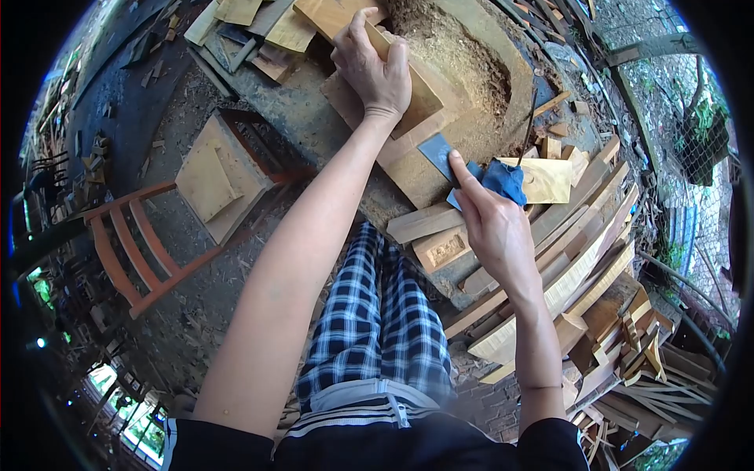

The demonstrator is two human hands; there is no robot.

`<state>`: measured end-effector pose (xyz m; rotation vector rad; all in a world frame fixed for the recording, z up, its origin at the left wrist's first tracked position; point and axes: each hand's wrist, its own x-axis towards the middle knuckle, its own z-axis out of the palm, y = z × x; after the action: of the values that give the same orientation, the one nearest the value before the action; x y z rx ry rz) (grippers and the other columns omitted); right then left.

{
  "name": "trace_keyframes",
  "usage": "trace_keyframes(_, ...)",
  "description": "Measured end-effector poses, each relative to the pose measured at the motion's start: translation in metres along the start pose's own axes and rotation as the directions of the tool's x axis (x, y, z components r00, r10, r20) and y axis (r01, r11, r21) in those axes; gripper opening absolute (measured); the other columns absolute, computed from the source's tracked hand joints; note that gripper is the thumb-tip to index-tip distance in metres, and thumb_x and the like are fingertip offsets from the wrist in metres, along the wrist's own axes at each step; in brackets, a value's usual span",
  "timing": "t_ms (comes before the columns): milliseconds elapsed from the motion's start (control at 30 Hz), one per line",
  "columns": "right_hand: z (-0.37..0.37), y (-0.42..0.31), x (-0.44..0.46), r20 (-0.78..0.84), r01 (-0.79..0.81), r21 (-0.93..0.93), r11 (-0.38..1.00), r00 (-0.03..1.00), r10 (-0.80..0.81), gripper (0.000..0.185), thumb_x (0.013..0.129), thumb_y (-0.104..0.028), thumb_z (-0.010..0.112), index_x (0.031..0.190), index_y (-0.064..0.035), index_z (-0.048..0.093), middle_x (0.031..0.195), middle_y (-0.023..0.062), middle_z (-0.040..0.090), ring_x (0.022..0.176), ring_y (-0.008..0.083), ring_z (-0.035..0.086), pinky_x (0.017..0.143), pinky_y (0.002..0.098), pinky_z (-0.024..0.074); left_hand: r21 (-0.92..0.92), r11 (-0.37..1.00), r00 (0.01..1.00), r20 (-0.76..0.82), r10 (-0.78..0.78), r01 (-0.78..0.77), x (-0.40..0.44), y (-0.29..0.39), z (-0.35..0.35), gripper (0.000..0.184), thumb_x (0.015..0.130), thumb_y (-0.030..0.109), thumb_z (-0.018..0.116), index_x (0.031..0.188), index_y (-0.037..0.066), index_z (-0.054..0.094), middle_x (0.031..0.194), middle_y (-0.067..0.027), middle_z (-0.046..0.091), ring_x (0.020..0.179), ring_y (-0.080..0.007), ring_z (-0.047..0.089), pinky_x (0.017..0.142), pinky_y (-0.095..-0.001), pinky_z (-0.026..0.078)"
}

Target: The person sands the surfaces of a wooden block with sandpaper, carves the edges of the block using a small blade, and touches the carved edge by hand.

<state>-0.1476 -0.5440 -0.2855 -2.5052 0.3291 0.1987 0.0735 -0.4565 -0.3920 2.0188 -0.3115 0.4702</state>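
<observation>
The left hand (375,74) grips the board (428,98) between thumb and fingers, the lower fingers partly hidden; the board runs past both sides of those fingers, its near end pointing toward the right hand (495,216); there the index finger stretches out, its tip pressed on a blue-grey strip (434,153) — the other fingers curl underneath, and I cannot tell what they pinch; the strip lies over a plank (408,177) on the table (298,114); a bunched blue cloth (506,182) sits just beside the right knuckles — an offcut (548,180) beyond it; a chair (154,238) stands well left of the left fingers.
</observation>
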Motion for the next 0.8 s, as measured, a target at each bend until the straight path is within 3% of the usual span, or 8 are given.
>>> trace_keyframes(67, -0.005, 0.003, -0.004, -0.014, -0.062, 0.049, 0.997, 0.998, 0.063, 0.049, 0.098, -0.021, 0.056, 0.147, -0.0245, 0.048, 0.075, 0.0173, 0.065, 0.067, 0.0364, 0.065, 0.063, 0.0464, 0.0508, -0.055, 0.998, 0.999, 0.031, 0.023, -0.021, 0.001, -0.002, 0.000, 0.055, 0.086, 0.025, 0.061, 0.136, 0.012, 0.042, 0.124, -0.0189, 0.042, 0.113, -0.0352, 0.040, 0.103, -0.0462, 0.030)
trace_keyframes(133, -0.020, 0.001, 0.002, -0.116, -0.110, 0.214, 0.971, 0.984, 0.137, 0.048, 0.099, -0.012, 0.055, 0.146, -0.0196, 0.049, 0.091, 0.0274, 0.068, 0.079, 0.0364, 0.069, 0.075, 0.0406, 0.0522, -0.071, 0.997, 0.999, 0.025, -0.033, 0.035, -0.001, 0.001, -0.002, 0.058, 0.085, 0.025, 0.061, 0.137, 0.010, 0.040, 0.123, -0.0193, 0.043, 0.113, -0.0354, 0.041, 0.102, -0.0468, 0.031)
trace_keyframes(200, -0.027, -0.005, 0.017, -0.045, -0.199, 0.155, 0.968, 0.977, 0.208, 0.047, 0.100, -0.013, 0.055, 0.146, -0.0196, 0.049, 0.090, 0.0277, 0.068, 0.080, 0.0342, 0.070, 0.076, 0.0391, 0.0521, -0.093, 0.993, 0.997, 0.019, -0.071, 0.073, 0.000, 0.002, -0.001, 0.062, 0.085, 0.026, 0.061, 0.138, 0.008, 0.037, 0.123, -0.0197, 0.043, 0.112, -0.0356, 0.041, 0.102, -0.0474, 0.032)
trace_keyframes(267, -0.018, 0.001, 0.023, -0.066, -0.078, 0.110, 0.991, 0.994, 0.085, 0.047, 0.100, -0.013, 0.054, 0.146, -0.0203, 0.050, 0.083, 0.0265, 0.067, 0.075, 0.0326, 0.070, 0.073, 0.0399, 0.0516, -0.042, 0.998, 0.999, 0.028, -0.044, 0.045, 0.001, -0.003, 0.000, 0.066, 0.083, 0.027, 0.062, 0.139, 0.005, 0.034, 0.122, -0.0205, 0.044, 0.112, -0.0369, 0.041, 0.101, -0.0481, 0.033)
trace_keyframes(533, -0.018, -0.003, 0.019, 0.003, -0.140, 0.119, 0.983, 0.990, 0.141, 0.049, 0.100, -0.013, 0.055, 0.147, -0.0224, 0.048, 0.086, 0.0258, 0.067, 0.073, 0.0345, 0.069, 0.070, 0.0416, 0.0509, -0.026, 0.999, 0.999, -0.006, -0.040, 0.040, 0.002, -0.005, 0.003, 0.058, 0.082, 0.028, 0.063, 0.131, 0.007, 0.040, 0.120, -0.0199, 0.043, 0.111, -0.0369, 0.041, 0.100, -0.0483, 0.032)
trace_keyframes(600, -0.015, 0.001, 0.015, -0.135, -0.027, 0.094, 0.995, 0.990, 0.040, 0.049, 0.099, -0.020, 0.056, 0.147, -0.0250, 0.048, 0.080, 0.0211, 0.068, 0.071, 0.0366, 0.068, 0.065, 0.0454, 0.0521, -0.072, 0.994, 0.996, 0.022, -0.084, 0.086, 0.000, -0.002, 0.001, 0.059, 0.082, 0.029, 0.064, 0.131, 0.007, 0.040, 0.121, -0.0199, 0.043, 0.111, -0.0370, 0.040, 0.100, -0.0486, 0.033)
trace_keyframes(800, -0.014, 0.004, 0.025, -0.123, -0.014, 0.026, 1.000, 0.992, 0.017, 0.047, 0.099, -0.021, 0.056, 0.145, -0.0246, 0.050, 0.080, 0.0202, 0.069, 0.072, 0.0369, 0.069, 0.063, 0.0457, 0.0526, -0.032, 0.999, 0.999, 0.003, -0.043, 0.043, -0.001, -0.007, 0.002, 0.059, 0.084, 0.032, 0.064, 0.131, 0.006, 0.040, 0.121, -0.0202, 0.043, 0.111, -0.0371, 0.041, 0.100, -0.0480, 0.033)
